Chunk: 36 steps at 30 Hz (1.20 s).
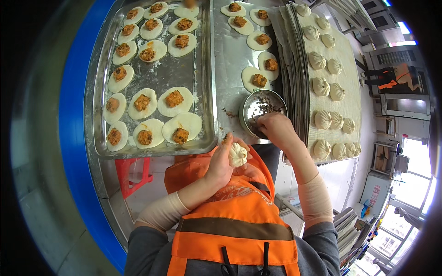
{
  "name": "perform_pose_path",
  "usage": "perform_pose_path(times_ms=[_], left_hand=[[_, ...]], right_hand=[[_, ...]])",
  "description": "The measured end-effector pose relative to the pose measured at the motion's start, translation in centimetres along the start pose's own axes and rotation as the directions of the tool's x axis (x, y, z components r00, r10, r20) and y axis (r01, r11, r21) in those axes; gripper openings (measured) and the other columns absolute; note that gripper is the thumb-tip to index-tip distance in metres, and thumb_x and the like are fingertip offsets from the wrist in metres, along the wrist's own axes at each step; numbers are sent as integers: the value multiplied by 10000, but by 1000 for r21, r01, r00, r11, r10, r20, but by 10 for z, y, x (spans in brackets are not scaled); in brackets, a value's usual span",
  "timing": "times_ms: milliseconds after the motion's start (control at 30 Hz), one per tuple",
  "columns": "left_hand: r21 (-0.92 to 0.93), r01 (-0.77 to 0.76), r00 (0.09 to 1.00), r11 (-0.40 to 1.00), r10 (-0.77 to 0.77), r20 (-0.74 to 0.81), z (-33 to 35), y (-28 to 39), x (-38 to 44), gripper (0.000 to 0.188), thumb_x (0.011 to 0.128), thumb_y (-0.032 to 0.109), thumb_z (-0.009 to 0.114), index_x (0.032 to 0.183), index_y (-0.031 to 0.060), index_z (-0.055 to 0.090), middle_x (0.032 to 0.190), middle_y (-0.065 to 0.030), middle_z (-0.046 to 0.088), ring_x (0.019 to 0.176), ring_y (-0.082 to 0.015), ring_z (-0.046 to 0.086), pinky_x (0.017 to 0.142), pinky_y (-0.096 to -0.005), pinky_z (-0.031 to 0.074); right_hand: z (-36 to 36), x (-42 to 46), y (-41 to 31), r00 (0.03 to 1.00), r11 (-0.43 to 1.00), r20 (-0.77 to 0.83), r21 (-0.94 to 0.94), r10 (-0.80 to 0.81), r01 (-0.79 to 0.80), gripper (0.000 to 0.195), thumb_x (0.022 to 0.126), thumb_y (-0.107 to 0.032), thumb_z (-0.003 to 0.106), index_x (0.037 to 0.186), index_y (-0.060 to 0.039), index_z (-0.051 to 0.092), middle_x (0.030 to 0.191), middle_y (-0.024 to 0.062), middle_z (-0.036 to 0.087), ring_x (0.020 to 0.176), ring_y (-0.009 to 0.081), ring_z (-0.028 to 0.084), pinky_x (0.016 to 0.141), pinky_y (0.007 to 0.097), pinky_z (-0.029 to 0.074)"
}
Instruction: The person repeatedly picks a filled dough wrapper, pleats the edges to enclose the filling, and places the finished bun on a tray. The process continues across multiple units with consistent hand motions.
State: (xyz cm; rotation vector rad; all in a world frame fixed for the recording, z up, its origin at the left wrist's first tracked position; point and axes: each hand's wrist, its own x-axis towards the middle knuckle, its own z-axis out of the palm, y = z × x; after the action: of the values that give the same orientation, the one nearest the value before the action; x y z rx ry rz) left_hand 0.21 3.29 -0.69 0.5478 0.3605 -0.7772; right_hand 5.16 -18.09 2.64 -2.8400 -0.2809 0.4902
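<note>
My left hand (222, 162) cradles a pleated, gathered dough bun (238, 155) just in front of the table edge. My right hand (276, 127) reaches over the near rim of a round metal bowl (248, 109), its fingertips down among dark chopped bits (265, 104). Whether those fingers pinch any bits cannot be made out. Left of the bowl, a few crumbs lie on the metal tabletop (228, 96). Beyond the bowl's far rim rests a flat dough round (250, 74) topped with a lump of orange-brown filling (259, 80).
A floured metal tray (165, 77) at left holds several filled dough rounds. More rounds lie on the tabletop's far side. At right, pleated buns (321, 86) sit on a cloth-covered board (350, 79) atop a stack. A red stool (134, 177) stands below; a person (397, 76) is in the background.
</note>
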Motion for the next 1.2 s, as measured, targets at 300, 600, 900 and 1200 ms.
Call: perform_pose_path(times_ms=[300, 600, 900, 1200], left_hand=[[35, 16, 1000, 999, -15, -18, 3, -4, 2, 467, 1037, 490, 360, 999, 69, 559, 889, -94, 654, 780, -198, 659, 568, -306, 507], [8, 79, 994, 997, -78, -78, 2, -10, 10, 458, 1035, 498, 359, 1007, 80, 546, 886, -93, 651, 801, -200, 658, 580, -321, 507], [47, 35, 997, 998, -32, -70, 14, -10, 16, 462, 1031, 509, 366, 1015, 84, 547, 898, -68, 641, 789, -180, 655, 588, -301, 501], [68, -49, 999, 997, 50, -20, 34, 0, 23, 468, 1031, 506, 372, 1030, 76, 555, 912, -44, 627, 782, -154, 650, 598, -285, 521]], right_hand=[[-4, -5, -3, 993, 991, 11, 63, -115, 114, 126, 815, -94, 611, 885, -57, 708, 872, 101, 687, 873, 304, 637, 773, 404, 512], [-28, -24, -21, 995, 910, -6, 404, -99, 93, 112, 824, -94, 644, 898, -32, 703, 841, 114, 681, 828, 301, 642, 757, 378, 512], [-19, -29, -8, 973, 876, -216, 481, 76, 39, 110, 787, -13, 705, 896, -21, 694, 883, 98, 654, 807, 256, 640, 720, 338, 514], [-34, -36, -35, 955, 714, -296, 674, 26, 190, 116, 792, 57, 702, 893, 0, 692, 873, 65, 621, 786, 176, 624, 684, 303, 515]])
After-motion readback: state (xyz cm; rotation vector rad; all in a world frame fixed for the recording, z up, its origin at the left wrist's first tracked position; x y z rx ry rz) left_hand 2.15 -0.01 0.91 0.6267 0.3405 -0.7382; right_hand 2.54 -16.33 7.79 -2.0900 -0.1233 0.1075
